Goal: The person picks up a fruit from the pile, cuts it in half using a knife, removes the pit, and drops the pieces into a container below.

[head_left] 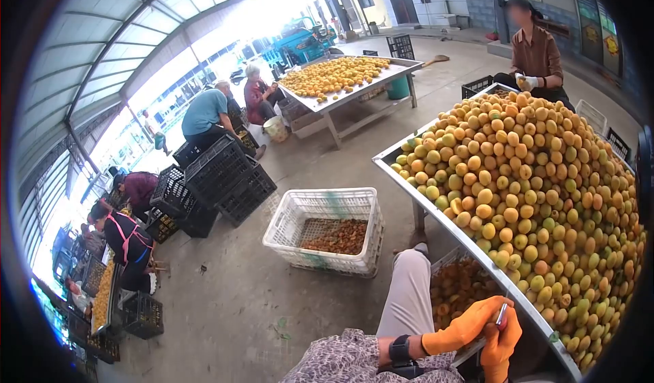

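Both my hands wear orange gloves and meet beside the metal-rimmed table heaped with apricots. My left hand, with a dark watch on its wrist, has its fingers curled together; what they hold, if anything, is hidden. Close against it, my right hand is closed around a small tool with a shiny metal end and a dark reddish part. The rest of the tool is covered by the gloves. Below the table edge, under my hands, lies a container of brown pieces.
A white plastic crate with reddish-brown pieces stands on the floor. Stacked black crates and several people are at left. Another fruit table stands further back. A person in white gloves sits across the heap.
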{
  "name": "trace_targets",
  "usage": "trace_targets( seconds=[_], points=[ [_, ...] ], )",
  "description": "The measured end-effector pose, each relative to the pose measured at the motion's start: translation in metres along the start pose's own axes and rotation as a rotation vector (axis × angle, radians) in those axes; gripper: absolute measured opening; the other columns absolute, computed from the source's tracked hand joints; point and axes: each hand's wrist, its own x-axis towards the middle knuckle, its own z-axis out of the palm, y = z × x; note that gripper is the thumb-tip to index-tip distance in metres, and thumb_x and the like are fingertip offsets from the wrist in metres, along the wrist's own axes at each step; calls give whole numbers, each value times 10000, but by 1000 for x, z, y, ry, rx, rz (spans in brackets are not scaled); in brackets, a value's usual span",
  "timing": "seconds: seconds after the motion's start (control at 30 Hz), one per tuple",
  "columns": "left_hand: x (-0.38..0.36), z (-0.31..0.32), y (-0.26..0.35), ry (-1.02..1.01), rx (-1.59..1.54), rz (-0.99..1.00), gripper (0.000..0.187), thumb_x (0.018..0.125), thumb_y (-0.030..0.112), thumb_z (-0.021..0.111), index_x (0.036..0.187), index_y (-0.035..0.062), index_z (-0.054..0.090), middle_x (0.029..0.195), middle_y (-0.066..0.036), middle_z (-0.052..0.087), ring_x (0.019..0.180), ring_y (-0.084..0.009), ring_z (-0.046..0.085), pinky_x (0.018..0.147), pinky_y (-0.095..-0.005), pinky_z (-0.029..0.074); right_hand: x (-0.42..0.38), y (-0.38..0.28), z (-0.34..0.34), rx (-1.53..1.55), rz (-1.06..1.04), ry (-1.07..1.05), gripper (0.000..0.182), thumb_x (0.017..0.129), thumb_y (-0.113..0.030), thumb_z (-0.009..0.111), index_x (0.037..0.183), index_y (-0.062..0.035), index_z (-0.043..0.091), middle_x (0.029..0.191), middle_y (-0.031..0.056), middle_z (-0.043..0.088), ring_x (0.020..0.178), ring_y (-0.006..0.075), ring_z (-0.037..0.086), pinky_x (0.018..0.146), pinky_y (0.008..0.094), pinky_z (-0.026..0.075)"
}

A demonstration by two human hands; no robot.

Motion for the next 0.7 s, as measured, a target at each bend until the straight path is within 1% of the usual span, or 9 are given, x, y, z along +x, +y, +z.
trace_targets(
  seconds=[0.1,0.17,0.3,0.37,0.4,0.47,0.53,0.57,0.7],
  points=[
    [-4,3,-8,52,-120,-212,359,1022,252,387,1274,42,533,901,-74,617,766,-156,567,717,-290,472,-18,18,8,86,146,24,401,948,-318,560,1130,40,569,960,86,621,793,152,571,715,288,461],
    [-3,7,-2,99,7,-120,375,1016,254,401,1299,39,518,928,-89,632,767,-173,588,706,-300,479,-34,34,30,289,273,489,302,981,-214,511,1152,29,565,1013,56,627,831,142,594,760,263,479],
    [-6,-2,3,43,357,11,419,993,259,449,1335,22,499,1164,-123,651,874,-166,629,737,-288,499,-10,10,20,513,466,329,248,972,-139,508,1163,6,570,1015,45,626,858,119,601,757,243,491],
    [-8,-7,13,-83,264,-306,468,957,151,490,1403,51,388,996,-78,659,800,-125,610,694,-277,504,-5,17,23,470,535,366,229,969,-164,504,1114,-7,585,927,39,614,769,101,582,659,235,478],
    [-3,-8,6,-1,416,-145,464,953,171,519,1389,60,407,933,-51,636,776,-76,584,654,-240,485,-5,18,17,459,564,361,234,971,-189,493,1085,-10,590,863,37,604,673,95,569,579,233,466],
    [-5,-6,-4,167,24,-318,415,989,336,474,1315,82,433,919,-56,627,703,-83,552,603,-204,458,1,8,-6,1116,739,157,305,990,-302,522,1049,-10,589,657,12,516,466,87,435,438,247,351],
    [2,-12,6,158,-261,-460,370,1008,434,390,1124,98,492,660,-68,508,526,-126,425,472,-250,359,4,3,-2,1192,763,301,416,980,-411,515,1010,-5,600,604,20,474,372,105,339,370,275,278],
    [2,-18,6,132,-442,-443,367,1007,430,381,1078,93,508,629,-81,483,516,-148,405,466,-272,345,3,-2,-2,1230,687,248,480,958,-449,550,1067,14,610,635,9,491,454,88,416,430,241,343],
    [7,-35,10,133,-839,-552,380,996,423,376,970,84,544,607,-113,467,517,-202,401,465,-327,334,0,12,-10,403,465,232,446,928,-305,640,1239,9,575,726,-25,528,611,55,455,557,203,402]
  ],
)
